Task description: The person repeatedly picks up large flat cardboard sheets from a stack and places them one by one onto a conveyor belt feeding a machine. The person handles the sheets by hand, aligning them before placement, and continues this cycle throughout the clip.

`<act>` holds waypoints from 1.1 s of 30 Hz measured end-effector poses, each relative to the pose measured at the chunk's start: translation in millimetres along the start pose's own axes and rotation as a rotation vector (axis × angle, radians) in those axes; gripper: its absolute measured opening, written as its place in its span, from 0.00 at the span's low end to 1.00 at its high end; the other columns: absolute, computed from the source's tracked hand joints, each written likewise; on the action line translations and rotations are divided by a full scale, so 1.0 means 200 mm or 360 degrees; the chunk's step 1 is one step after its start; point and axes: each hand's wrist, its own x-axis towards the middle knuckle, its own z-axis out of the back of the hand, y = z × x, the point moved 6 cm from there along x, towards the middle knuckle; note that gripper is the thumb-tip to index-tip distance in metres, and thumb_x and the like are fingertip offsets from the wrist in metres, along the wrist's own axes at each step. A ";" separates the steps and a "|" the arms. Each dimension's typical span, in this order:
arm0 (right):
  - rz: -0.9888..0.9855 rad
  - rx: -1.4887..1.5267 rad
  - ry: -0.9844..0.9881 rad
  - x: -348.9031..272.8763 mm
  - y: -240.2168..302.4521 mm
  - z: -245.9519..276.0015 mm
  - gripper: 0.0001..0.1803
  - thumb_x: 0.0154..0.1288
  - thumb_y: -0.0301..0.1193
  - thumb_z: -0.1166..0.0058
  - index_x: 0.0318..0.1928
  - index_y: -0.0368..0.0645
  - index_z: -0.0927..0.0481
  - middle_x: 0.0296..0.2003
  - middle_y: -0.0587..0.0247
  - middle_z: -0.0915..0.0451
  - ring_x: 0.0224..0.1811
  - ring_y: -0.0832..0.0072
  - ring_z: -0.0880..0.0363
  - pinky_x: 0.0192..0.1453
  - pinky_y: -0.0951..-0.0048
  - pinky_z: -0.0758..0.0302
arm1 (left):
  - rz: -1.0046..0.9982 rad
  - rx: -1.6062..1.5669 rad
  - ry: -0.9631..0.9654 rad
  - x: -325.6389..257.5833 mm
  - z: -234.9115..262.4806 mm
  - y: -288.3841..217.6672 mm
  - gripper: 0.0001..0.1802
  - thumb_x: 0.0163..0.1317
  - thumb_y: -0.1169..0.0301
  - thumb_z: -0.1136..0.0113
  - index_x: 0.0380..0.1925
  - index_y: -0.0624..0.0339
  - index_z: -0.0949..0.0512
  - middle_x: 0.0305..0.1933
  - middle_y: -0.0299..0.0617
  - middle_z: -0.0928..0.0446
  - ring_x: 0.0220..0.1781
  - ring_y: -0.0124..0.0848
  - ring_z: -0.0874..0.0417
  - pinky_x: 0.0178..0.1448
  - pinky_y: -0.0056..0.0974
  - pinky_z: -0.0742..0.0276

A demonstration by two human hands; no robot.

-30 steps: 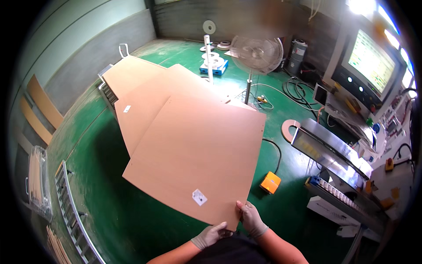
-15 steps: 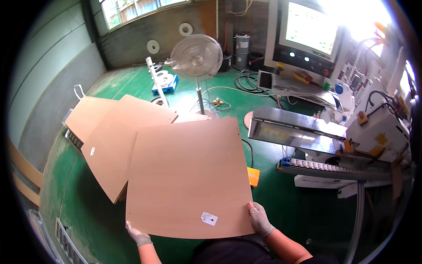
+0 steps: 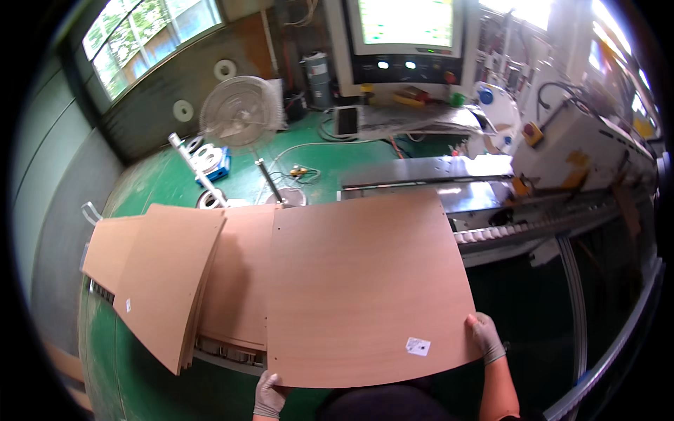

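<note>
A large flat wood-coloured panel (image 3: 365, 281) spans the space in front of me, with a white label near its close edge and small holes along its left side. My left hand (image 3: 269, 394), gloved, grips its near left corner. On the near right side, my gloved right hand (image 3: 486, 335) holds the edge, thumb on top and the other fingers hidden below. The panel's far right part overlaps the metal bed of a machine (image 3: 428, 168). Left of it lies another panel (image 3: 235, 295), partly under a stack of similar panels (image 3: 165, 281).
The stacked panels rest on a roller conveyor (image 3: 228, 354). A pedestal fan (image 3: 242, 116) stands beyond them, near a blue crate of white rolls (image 3: 214, 165). At the back is a lit monitor (image 3: 407, 24). A toothed white track (image 3: 505, 230) runs along the machine at right.
The held panel has moved to the right, toward the machine, with both hands on it. My view has turned right, and more of the panel beneath the stack shows.
</note>
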 end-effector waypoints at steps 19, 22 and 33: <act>-0.0371 0.2154 -0.0101 -0.10 -0.37 0.19 0.29 0.76 0.50 0.50 0.68 0.47 0.26 0.64 0.60 0.21 0.67 0.59 0.24 0.72 0.52 0.28 | 0.0090 0.0922 -0.0045 0.44 -0.70 0.73 0.32 0.81 0.47 0.58 0.69 0.63 0.30 0.62 0.47 0.20 0.62 0.44 0.18 0.64 0.45 0.20; -0.0252 0.2014 -0.0338 0.03 -0.48 0.35 0.27 0.76 0.46 0.52 0.67 0.44 0.25 0.62 0.57 0.19 0.65 0.58 0.21 0.71 0.51 0.27 | 0.0286 0.0840 -0.0194 0.46 -0.74 0.84 0.27 0.76 0.44 0.49 0.64 0.49 0.27 0.51 0.33 0.19 0.37 0.33 0.18 0.35 0.36 0.23; -0.0014 0.2427 -0.0689 0.26 -0.56 1.18 0.26 0.72 0.44 0.51 0.65 0.44 0.25 0.61 0.56 0.20 0.64 0.55 0.22 0.70 0.51 0.26 | 0.0464 0.1014 0.0256 0.26 -1.48 1.39 0.28 0.81 0.49 0.54 0.67 0.58 0.27 0.62 0.38 0.20 0.58 0.30 0.17 0.52 0.35 0.19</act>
